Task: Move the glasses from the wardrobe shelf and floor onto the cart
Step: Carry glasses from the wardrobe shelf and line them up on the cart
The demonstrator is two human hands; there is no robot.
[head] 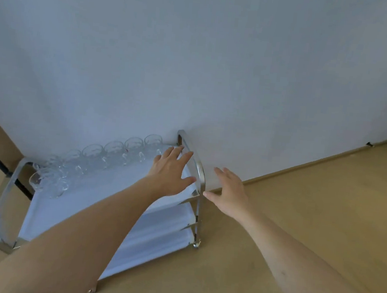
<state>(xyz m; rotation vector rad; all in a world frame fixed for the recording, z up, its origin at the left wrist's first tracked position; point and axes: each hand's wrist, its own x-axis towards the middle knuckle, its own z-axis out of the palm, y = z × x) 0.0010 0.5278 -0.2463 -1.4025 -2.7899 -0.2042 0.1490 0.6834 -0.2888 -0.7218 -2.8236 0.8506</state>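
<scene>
A metal cart (200, 170) with white shelves stands against the wall. Several clear glass cups (114, 153) line the back edge of its top shelf, and a few more cluster at the left end (47, 179). My left hand (171, 172) hovers with fingers spread over the right end of the top shelf, close to the chrome handle. My right hand (227, 192) is stretched out flat just right of that handle, fingers straight. Neither hand holds anything.
A plain white wall (195, 64) rises behind the cart. Light wooden floor (299, 215) spreads to the right and front. The cart has two lower white shelves (166, 219). A dark strip (1, 163) runs along the floor at the left.
</scene>
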